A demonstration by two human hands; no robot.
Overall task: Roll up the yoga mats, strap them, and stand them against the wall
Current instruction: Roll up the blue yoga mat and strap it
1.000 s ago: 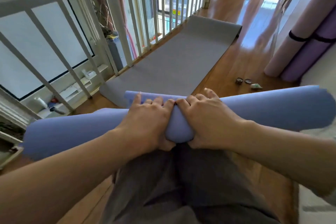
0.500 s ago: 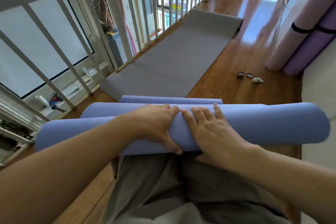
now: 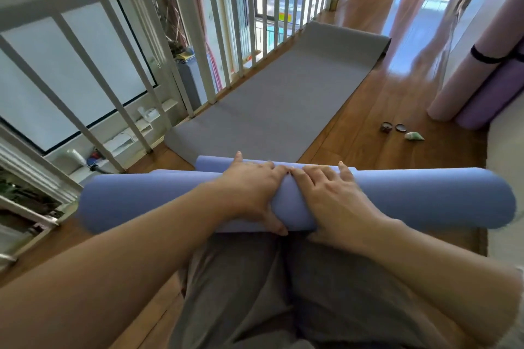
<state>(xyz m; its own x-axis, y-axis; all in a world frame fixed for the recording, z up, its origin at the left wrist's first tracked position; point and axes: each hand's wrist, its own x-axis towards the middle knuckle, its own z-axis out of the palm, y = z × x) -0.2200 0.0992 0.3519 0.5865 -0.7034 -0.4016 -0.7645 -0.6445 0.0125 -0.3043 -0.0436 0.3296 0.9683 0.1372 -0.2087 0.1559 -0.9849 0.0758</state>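
Mid-frame, two hands meet on one rolled blue mat (image 3: 425,198). The left hand (image 3: 252,193) grips it, thumb beneath. The right hand (image 3: 331,201) presses flat with fingers spread, thumb hidden. Beyond, one grey mat (image 3: 283,102) lies unrolled on the floor (image 3: 368,136), beside three small items (image 3: 399,130) too small to identify. At upper right stand a pink roll (image 3: 467,65) and a purple roll (image 3: 493,93), their tops cut off.

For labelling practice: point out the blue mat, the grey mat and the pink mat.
blue mat (image 3: 419,195): head view, roll's right half
grey mat (image 3: 283,99): head view, flat middle
pink mat (image 3: 467,85): head view, below strap

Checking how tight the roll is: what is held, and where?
The blue mat, rolled, at its middle: the left hand grips it, thumb underneath; the right hand presses on top beside it.
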